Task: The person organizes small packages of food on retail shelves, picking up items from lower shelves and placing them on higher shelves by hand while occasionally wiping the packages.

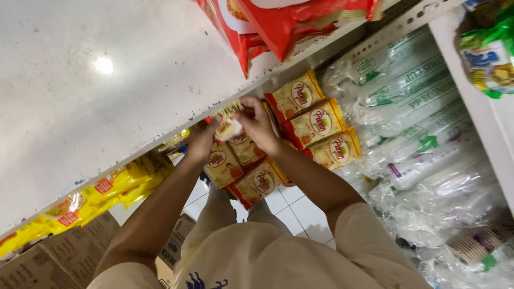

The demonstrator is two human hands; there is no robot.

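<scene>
Both my hands reach in under the edge of a white shelf (pixel 80 80). My left hand (pixel 202 140) and my right hand (pixel 259 126) together pinch a small yellow and white packet (pixel 229 128) between their fingers. Just below them lie rows of yellow and red snack packets (pixel 241 166), and more of the same kind (pixel 313 126) are stacked to the right of my right hand. My fingers hide part of the held packet.
Big red bags (pixel 278 21) lie on the white shelf. Sleeves of clear plastic cups (pixel 417 107) fill the right side, with paper cups (pixel 474 243) lower down. Yellow packets (pixel 107 187), cardboard boxes (pixel 53 257), a green packet (pixel 487 53) and tiled floor (pixel 289 203) are around.
</scene>
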